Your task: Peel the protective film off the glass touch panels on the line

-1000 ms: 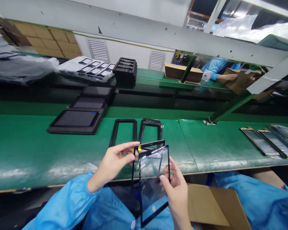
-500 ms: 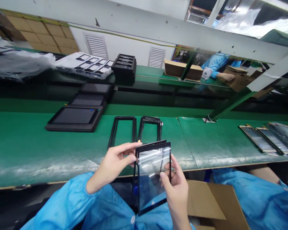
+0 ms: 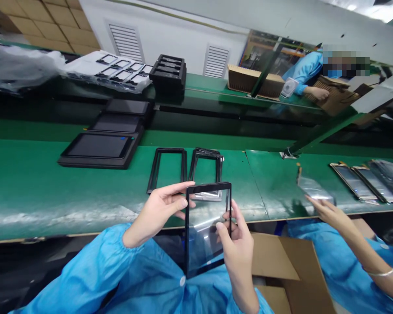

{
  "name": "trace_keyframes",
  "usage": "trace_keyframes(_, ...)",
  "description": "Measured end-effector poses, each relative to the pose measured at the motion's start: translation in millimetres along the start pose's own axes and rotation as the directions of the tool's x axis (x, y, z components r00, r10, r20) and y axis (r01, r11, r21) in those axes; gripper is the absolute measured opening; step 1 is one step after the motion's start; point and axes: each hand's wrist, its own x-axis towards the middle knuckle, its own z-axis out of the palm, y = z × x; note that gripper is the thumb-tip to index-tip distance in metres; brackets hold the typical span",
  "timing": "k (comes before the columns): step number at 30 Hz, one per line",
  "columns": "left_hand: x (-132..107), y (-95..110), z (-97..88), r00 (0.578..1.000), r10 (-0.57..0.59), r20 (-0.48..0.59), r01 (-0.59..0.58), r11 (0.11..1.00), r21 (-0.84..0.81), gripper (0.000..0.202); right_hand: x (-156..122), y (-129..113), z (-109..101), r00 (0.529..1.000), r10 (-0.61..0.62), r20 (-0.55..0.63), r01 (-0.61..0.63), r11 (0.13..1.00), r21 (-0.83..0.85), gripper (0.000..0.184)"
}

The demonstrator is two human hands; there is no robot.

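In front of my body I hold a black-bordered clear glass panel (image 3: pixel 201 244), tilted upright. My left hand (image 3: pixel 160 211) pinches its upper left edge between thumb and fingers. My right hand (image 3: pixel 240 248) grips the right side, thumb on the front and fingers behind, partly visible through the glass. Any black frame behind the panel is hidden by its border. Just beyond, on the green bench, lie a black rectangular frame (image 3: pixel 152 174) and a small stack of similar frames (image 3: pixel 207 153).
Black tablet-like units (image 3: pixel 96 146) lie in a row at the left. A neighbour's hand (image 3: pixel 330 213) holds a blurred clear panel (image 3: pixel 314 189) at right, near several screen panels (image 3: pixel 343 181). An open cardboard box (image 3: pixel 309 270) sits below the bench edge. Black trays (image 3: pixel 168 72) stand on the shelf.
The black frame edge that stuck out behind the glass panel now lines up with it. A neighbour's hand with a clear panel has come in at the right. My view has shifted slightly.
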Motion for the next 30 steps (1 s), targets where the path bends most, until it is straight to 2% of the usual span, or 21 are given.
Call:
trace_keyframes(7, 0.0, -2.1, -0.2, 1.0, -0.026, -0.005, 0.026, 0.999, 0.047, 0.058, -2.8, 9.3, -0.9, 0.999, -0.053, 0.001, 0.053, 0.993, -0.101, 0.07)
trace_keyframes(9, -0.3, -0.9, 0.1, 0.999, -0.022, -0.027, 0.024, 0.997, 0.073, 0.06, -2.4, 12.1, -1.8, 0.991, -0.134, 0.009, 0.133, 0.971, -0.197, 0.065)
trace_keyframes(12, -2.4, 2.5, 1.2, 0.999, -0.007, -0.05, 0.014, 0.989, 0.147, 0.057, 4.1, 5.8, -4.1, 0.945, -0.328, -0.004, 0.301, 0.872, -0.385, 0.063)
trace_keyframes(14, -5.8, 5.3, 2.5, 0.999, -0.002, -0.043, 0.011, 0.978, 0.208, 0.053, 12.6, -6.3, -7.3, 0.93, -0.369, 0.0, 0.341, 0.86, -0.379, 0.066)
trace_keyframes(17, -12.7, 9.7, 5.2, 1.0, -0.007, -0.024, 0.013, 0.964, 0.266, 0.048, 26.2, -26.7, -14.1, 0.977, -0.2, 0.077, 0.21, 0.965, -0.16, 0.054)
trace_keyframes(20, -17.0, 11.2, 6.4, 1.0, -0.012, -0.013, 0.016, 0.954, 0.299, 0.048, 32.8, -36.8, -17.5, 0.992, -0.066, 0.106, 0.07, 0.997, -0.034, 0.037)
trace_keyframes(25, -14.5, -0.2, -1.3, 0.999, -0.014, -0.031, 0.024, 0.945, 0.327, 0.052, 29.0, -35.2, -13.8, 0.995, -0.075, 0.058, 0.075, 0.997, 0.005, 0.025)
trace_keyframes(30, -12.6, -2.7, -3.4, 1.0, 0.024, 0.011, -0.026, 0.912, 0.409, 0.046, 25.6, -39.1, -9.9, 0.996, -0.088, 0.009, 0.088, 0.996, -0.027, 0.028)
